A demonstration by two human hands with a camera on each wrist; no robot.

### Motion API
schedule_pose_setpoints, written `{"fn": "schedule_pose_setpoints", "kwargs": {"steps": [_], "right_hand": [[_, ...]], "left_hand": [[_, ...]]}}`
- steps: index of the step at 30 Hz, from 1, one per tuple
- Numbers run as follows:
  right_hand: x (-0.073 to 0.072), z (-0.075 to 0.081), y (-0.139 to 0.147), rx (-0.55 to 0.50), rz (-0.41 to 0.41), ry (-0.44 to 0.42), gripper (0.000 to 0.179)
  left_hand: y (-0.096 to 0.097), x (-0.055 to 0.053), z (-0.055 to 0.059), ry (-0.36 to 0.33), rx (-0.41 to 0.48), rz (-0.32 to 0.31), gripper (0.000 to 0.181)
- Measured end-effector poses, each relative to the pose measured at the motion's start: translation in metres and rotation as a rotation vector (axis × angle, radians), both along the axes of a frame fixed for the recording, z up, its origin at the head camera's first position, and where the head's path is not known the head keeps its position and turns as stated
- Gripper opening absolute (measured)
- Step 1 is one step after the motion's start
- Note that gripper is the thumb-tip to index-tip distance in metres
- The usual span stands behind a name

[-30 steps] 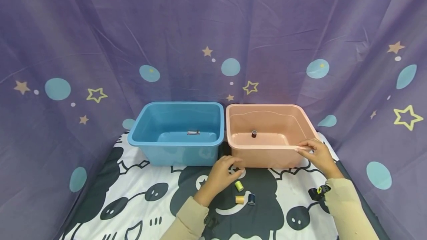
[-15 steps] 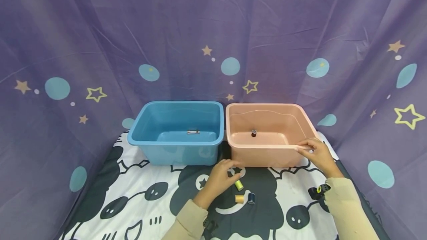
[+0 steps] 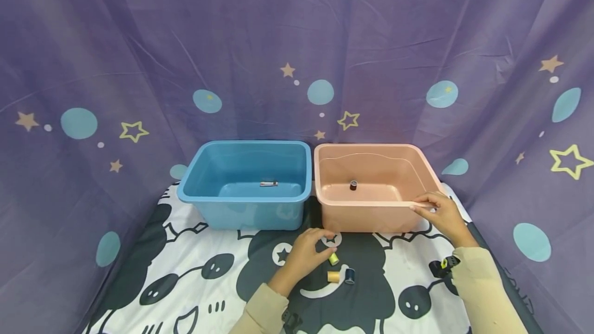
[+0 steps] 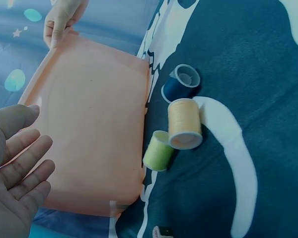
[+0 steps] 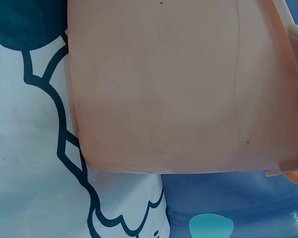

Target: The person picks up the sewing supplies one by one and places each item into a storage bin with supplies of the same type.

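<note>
In the head view my left hand [image 3: 301,257] hovers low over the cloth, thumb and fingers parted with nothing between them. A lime-green thread spool [image 3: 333,259] lies right by its thumb tip. Nearer to me are a yellow thread spool [image 3: 333,277] and a navy thread spool [image 3: 350,276]. All three show in the left wrist view, where the hand's fingers [image 4: 32,161] are spread loosely. My right hand [image 3: 443,218] pinches the front rim of the pink tub [image 3: 366,219] near its right corner. A dark thread spool [image 3: 353,185] is inside that tub.
Left of the pink tub stands a blue tub [image 3: 252,214] with a small slim metallic item [image 3: 268,184] inside. A small object [image 4: 163,232] is cut off at the left wrist view's bottom edge; its kind is unclear. A purple curtain [image 3: 260,40] hangs behind.
My left hand has sunk slightly towards me, its thumb now closer to the lime-green spool. My right hand has stayed on the tub's rim.
</note>
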State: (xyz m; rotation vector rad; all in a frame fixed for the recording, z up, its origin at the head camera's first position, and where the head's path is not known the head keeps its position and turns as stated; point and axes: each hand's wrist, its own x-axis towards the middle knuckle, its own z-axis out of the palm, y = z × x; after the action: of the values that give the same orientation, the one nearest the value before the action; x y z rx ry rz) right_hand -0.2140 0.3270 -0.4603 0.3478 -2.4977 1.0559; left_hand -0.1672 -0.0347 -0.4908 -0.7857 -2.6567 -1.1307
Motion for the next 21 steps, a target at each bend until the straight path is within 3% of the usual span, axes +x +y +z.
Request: {"fn": "schedule_pose_setpoints", "kwargs": {"steps": [9, 21], "right_hand": [[0.000, 0.000, 0.000, 0.006, 0.001, 0.012, 0.013], [0.000, -0.001, 0.001, 0.008, 0.004, 0.023, 0.012]], "left_hand": [[0.000, 0.004, -0.008, -0.058, 0.001, 0.019, 0.027], [-0.002, 0.008, -0.024, -0.025, 0.030, -0.001, 0.028]]}}
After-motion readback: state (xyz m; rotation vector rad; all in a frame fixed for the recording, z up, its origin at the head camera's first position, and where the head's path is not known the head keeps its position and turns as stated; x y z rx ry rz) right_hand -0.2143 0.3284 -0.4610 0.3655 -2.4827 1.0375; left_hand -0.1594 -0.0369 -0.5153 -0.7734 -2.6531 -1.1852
